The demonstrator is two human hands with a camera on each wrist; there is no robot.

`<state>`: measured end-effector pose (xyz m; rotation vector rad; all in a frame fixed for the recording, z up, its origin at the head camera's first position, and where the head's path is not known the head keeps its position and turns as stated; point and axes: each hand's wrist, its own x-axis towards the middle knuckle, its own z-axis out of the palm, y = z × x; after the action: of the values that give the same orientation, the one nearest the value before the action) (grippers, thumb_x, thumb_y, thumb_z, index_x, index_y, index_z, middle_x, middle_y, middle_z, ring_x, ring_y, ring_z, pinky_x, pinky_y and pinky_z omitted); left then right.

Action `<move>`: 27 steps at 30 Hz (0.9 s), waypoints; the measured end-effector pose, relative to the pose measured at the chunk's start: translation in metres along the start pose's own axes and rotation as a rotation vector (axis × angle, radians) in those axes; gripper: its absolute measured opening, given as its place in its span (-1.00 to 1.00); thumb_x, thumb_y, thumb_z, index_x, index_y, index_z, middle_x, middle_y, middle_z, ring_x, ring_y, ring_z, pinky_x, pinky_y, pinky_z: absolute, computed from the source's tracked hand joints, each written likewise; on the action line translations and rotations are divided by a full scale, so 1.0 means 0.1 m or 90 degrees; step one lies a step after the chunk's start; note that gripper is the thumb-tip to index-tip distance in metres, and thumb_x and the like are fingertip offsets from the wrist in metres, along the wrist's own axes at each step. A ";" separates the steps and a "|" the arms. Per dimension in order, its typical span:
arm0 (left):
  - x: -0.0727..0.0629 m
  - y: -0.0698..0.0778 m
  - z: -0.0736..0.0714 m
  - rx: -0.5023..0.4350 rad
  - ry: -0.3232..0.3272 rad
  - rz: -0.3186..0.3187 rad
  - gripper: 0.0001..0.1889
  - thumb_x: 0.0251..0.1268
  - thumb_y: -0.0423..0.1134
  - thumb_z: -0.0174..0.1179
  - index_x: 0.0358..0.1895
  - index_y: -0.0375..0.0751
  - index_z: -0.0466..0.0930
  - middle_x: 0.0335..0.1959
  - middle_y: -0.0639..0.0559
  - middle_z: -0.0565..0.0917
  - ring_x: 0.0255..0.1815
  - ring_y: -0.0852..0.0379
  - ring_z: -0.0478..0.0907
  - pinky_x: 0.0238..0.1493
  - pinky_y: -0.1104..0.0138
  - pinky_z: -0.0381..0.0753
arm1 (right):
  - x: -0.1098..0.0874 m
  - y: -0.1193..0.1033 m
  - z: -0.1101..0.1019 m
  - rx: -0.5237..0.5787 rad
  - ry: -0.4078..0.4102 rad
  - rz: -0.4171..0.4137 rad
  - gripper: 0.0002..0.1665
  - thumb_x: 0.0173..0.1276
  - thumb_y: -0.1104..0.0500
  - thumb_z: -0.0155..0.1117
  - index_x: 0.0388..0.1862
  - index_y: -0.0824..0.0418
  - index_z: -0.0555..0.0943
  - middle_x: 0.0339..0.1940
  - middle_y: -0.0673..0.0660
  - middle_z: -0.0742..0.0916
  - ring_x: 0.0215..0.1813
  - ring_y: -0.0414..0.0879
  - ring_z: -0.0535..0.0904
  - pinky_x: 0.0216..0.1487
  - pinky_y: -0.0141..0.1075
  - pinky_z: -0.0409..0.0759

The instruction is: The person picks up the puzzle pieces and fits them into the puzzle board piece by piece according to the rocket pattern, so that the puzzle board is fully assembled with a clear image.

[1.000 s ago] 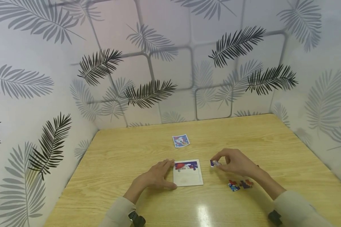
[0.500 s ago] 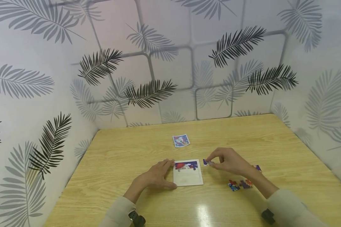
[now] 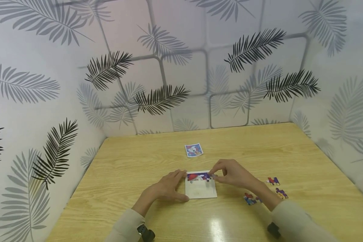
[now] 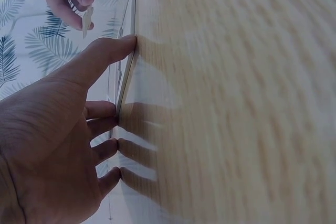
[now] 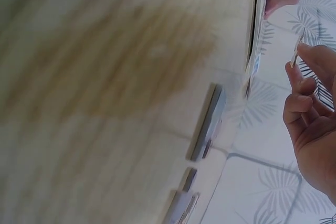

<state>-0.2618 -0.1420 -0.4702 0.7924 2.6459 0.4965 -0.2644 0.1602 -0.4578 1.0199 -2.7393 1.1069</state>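
Observation:
A square white puzzle board [image 3: 201,192] lies on the table in the head view, with purple, red and white puzzle pieces [image 3: 196,176] along its far side. My left hand [image 3: 167,187] rests at the board's left edge, thumb and fingers spread apart. In the left wrist view the thumb touches the edge of the board [image 4: 126,80], and the fingertips lie along it. Over the board's far right corner, my right hand [image 3: 234,173] pinches a puzzle piece [image 5: 296,52] between thumb and forefinger. The wrist views show that piece tilted on edge, above the board; its printed face is mostly hidden.
Several loose puzzle pieces lie to the right, among them a red and purple one [image 3: 273,181], a purple one [image 3: 281,193] and a blue and red one [image 3: 249,199], partly under the right forearm. A small picture card [image 3: 194,150] lies beyond the board.
My right hand has moved left with the puzzle piece, from the right of the board to over its far right corner. The left hand has stayed at the board's edge.

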 end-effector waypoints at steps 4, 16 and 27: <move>-0.01 0.00 0.00 0.005 0.000 -0.004 0.01 0.16 0.27 0.33 0.58 -0.07 0.06 0.60 -0.15 0.13 0.61 -0.20 0.06 0.57 -0.12 0.11 | 0.07 -0.03 0.06 -0.008 -0.012 0.007 -0.81 0.28 0.22 0.42 -0.15 0.03 0.80 -0.15 -0.01 0.74 -0.52 -0.31 0.36 -0.51 -0.47 0.43; 0.01 -0.03 0.02 -0.003 -0.004 -0.025 0.03 0.14 0.31 0.33 0.59 -0.01 0.04 0.63 -0.12 0.08 0.63 -0.20 0.01 0.58 -0.14 0.06 | 0.25 -0.10 0.28 -0.098 -0.053 -0.048 -0.84 0.24 0.20 0.45 -0.19 0.06 0.81 -0.19 -0.02 0.74 -0.24 -0.10 0.63 -0.30 -0.47 0.54; 0.01 -0.03 0.01 -0.003 -0.004 -0.020 0.04 0.13 0.30 0.33 0.59 -0.03 0.04 0.63 -0.10 0.08 0.64 -0.19 0.00 0.59 -0.13 0.05 | 0.35 -0.22 0.40 -0.096 -0.076 -0.050 -0.80 0.18 0.26 0.48 -0.19 0.10 0.81 -0.22 0.00 0.76 -0.18 -0.10 0.65 -0.16 -0.40 0.59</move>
<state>-0.2636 -0.1433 -0.4721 0.7487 2.6457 0.4911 -0.2708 0.1034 -0.4653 1.1953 -2.7939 0.8411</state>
